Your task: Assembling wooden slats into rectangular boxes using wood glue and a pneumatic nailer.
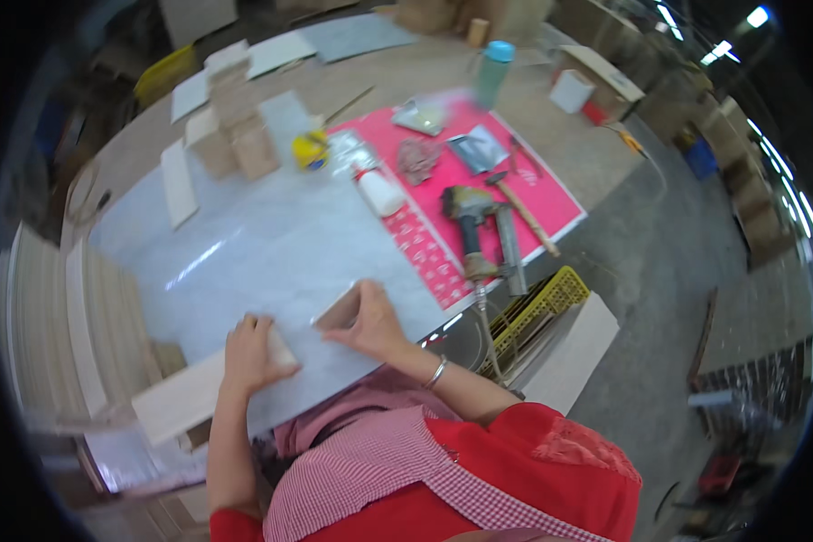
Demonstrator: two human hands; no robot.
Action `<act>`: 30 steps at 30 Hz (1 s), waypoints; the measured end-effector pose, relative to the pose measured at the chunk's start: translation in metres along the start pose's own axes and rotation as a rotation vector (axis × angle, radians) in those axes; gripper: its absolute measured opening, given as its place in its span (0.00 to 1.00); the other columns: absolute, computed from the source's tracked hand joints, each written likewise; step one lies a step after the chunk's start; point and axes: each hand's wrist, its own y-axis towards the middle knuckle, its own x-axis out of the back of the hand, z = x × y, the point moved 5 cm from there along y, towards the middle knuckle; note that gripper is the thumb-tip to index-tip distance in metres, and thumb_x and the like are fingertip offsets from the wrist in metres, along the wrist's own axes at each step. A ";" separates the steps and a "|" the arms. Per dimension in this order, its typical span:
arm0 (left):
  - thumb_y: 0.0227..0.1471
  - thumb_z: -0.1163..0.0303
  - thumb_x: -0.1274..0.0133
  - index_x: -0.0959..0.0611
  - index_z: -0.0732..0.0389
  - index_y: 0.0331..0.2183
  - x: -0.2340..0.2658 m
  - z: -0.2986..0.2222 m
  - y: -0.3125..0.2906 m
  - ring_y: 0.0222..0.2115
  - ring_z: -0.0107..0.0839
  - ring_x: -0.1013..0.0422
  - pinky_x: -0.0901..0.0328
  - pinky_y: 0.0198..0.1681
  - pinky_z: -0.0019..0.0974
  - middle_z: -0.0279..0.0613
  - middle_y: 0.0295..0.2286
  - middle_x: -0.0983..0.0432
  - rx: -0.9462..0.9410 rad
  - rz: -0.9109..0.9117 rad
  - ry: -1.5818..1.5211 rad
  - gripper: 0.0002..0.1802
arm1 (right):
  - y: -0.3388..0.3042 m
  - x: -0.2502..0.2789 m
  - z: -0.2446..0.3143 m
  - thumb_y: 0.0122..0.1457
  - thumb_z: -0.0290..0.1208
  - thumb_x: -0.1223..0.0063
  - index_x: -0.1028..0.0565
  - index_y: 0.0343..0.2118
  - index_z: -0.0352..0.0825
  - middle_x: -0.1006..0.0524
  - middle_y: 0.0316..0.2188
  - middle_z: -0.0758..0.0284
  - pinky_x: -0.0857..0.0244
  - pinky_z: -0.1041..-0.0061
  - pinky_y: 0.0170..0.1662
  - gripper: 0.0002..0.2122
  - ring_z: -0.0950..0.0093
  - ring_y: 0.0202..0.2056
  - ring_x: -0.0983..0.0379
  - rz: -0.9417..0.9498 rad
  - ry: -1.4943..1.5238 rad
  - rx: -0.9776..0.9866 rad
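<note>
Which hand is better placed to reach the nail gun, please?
Probably the right hand: it's nearer the nail gun, though holding a small board; the left hand, farther off, holds a longer board.

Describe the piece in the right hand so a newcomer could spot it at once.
Start at the big, pale blue-grey work surface. Near its lower edge in the picture, the right hand holds a small brownish piece. What shows of it is much shorter than the long pale board at the left hand.
</note>
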 end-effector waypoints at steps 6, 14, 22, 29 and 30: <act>0.20 0.57 0.26 0.26 0.65 0.48 0.022 -0.019 -0.002 0.45 0.51 0.32 0.35 0.49 0.48 0.52 0.43 0.31 -0.021 -0.125 -0.038 0.49 | -0.013 0.000 -0.013 0.51 0.31 0.35 0.33 0.42 0.33 0.27 0.31 0.55 0.32 0.59 0.37 0.20 0.53 0.33 0.28 0.106 0.055 -0.011; 0.20 0.58 0.26 0.26 0.66 0.47 0.042 -0.041 -0.001 0.43 0.49 0.33 0.37 0.48 0.47 0.50 0.43 0.32 -0.051 -0.210 -0.180 0.48 | -0.014 -0.012 0.009 0.56 0.28 0.45 0.31 0.45 0.34 0.24 0.34 0.55 0.31 0.59 0.34 0.14 0.54 0.33 0.24 0.159 0.128 -0.028; 0.20 0.56 0.26 0.25 0.66 0.47 0.028 -0.033 -0.004 0.44 0.49 0.33 0.37 0.48 0.46 0.51 0.43 0.31 -0.036 -0.233 -0.146 0.48 | -0.011 -0.014 0.010 0.57 0.29 0.46 0.31 0.48 0.36 0.23 0.35 0.54 0.30 0.58 0.34 0.16 0.53 0.33 0.24 0.141 0.174 -0.057; 0.35 0.59 0.30 0.24 0.67 0.45 0.007 -0.025 -0.013 0.44 0.50 0.32 0.37 0.49 0.45 0.52 0.44 0.29 -0.109 -0.199 0.115 0.36 | -0.019 -0.007 -0.003 0.58 0.30 0.45 0.31 0.50 0.36 0.22 0.36 0.52 0.29 0.61 0.36 0.17 0.51 0.35 0.23 0.073 0.212 -0.134; 0.35 0.59 0.30 0.24 0.67 0.45 0.015 -0.028 -0.012 0.44 0.50 0.32 0.37 0.49 0.45 0.52 0.44 0.29 -0.113 -0.217 0.110 0.36 | -0.019 -0.004 -0.003 0.58 0.30 0.44 0.31 0.50 0.36 0.22 0.36 0.51 0.29 0.61 0.37 0.17 0.51 0.35 0.23 0.056 0.220 -0.141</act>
